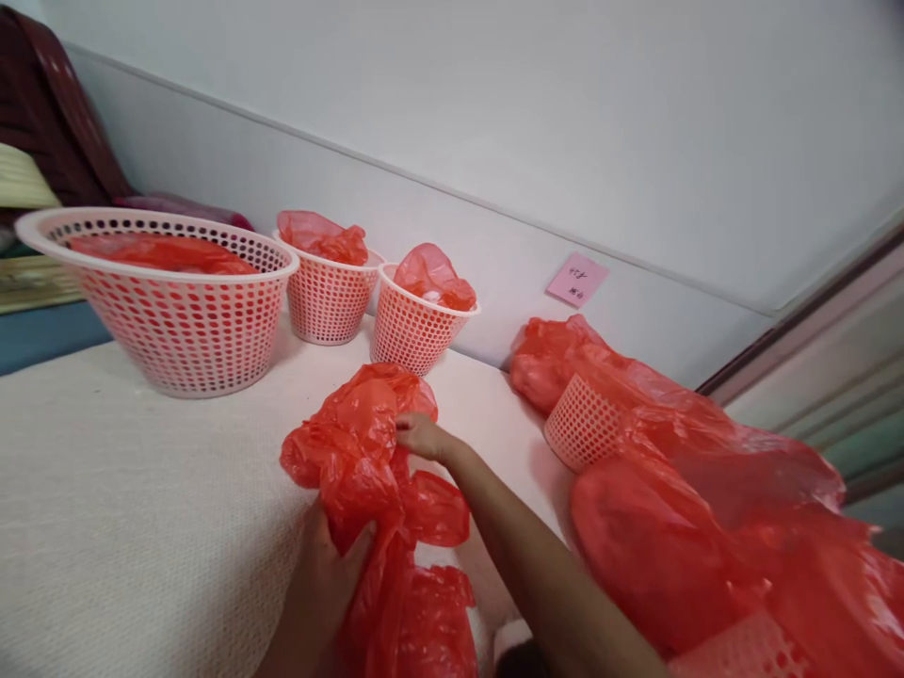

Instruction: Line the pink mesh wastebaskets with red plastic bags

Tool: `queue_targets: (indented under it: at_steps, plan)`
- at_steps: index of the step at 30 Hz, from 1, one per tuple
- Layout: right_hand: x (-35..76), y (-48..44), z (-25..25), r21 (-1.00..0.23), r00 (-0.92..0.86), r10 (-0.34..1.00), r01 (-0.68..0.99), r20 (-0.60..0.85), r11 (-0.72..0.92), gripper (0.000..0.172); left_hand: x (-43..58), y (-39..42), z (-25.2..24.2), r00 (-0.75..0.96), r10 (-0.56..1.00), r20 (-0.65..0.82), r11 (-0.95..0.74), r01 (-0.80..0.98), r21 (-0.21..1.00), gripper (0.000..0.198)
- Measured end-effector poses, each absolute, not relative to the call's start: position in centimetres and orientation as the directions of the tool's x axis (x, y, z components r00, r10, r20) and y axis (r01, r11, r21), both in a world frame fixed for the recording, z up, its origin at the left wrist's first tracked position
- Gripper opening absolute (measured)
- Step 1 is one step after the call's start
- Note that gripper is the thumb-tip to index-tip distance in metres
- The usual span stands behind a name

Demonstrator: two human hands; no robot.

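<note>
A crumpled red plastic bag [367, 471] lies in front of me on the white cloth, its loose handles spread toward me. My left hand [329, 570] is wrapped around the lower left side of the bag, thumb on top and the other fingers hidden beneath it. Higher up, on the bag's right side, my right hand [422, 437] has its fingers closed on the plastic in a pinch. Folds cover what the bag holds, if anything.
A large pink perforated basket [212, 330] stands at left with red plastic inside. Two smaller baskets, a left one [329, 301] and a right one [413, 330], hold red bags by the wall. Red bags [670, 527] and another basket [583, 424] crowd the right. A pink note [577, 280] sticks to the wall.
</note>
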State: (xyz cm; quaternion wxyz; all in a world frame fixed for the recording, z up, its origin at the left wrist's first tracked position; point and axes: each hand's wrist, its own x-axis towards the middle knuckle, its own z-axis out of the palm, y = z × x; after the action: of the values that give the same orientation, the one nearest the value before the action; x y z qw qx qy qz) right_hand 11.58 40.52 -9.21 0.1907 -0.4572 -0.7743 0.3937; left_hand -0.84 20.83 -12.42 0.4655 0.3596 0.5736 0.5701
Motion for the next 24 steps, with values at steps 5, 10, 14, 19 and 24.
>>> queue_targets:
  at_steps: [5,10,14,19,24]
  plan:
    - [11.2,45.4,-3.6,-0.541,-0.223,0.93,0.764,0.291,0.352,0.033,-0.6,20.5,-11.7,-0.294,0.945,-0.145,0.113,-0.124,0.986,0.054]
    - [10.8,48.9,1.8,-0.265,-0.228,0.821,0.872,0.523,0.411,0.057,-0.3,20.5,-10.8,-0.329,0.916,-0.231,0.2,-0.126,0.972,0.063]
    - [10.7,50.3,2.9,0.005,-0.302,0.802,0.937,0.516,0.35,0.058,-0.4,20.8,-11.6,-0.308,0.915,-0.26,0.209,-0.188,0.96,0.071]
    - [11.0,49.3,1.2,0.154,-0.362,0.842,0.932,0.401,0.328,0.044,-0.9,21.0,-13.3,-0.326,0.922,-0.21,0.181,-0.117,0.977,0.068]
    - [12.8,46.8,0.1,0.201,-0.361,0.87,0.93,0.335,0.308,0.026,-0.8,21.0,-14.0,-0.335,0.936,-0.111,0.084,-0.095,0.992,0.062]
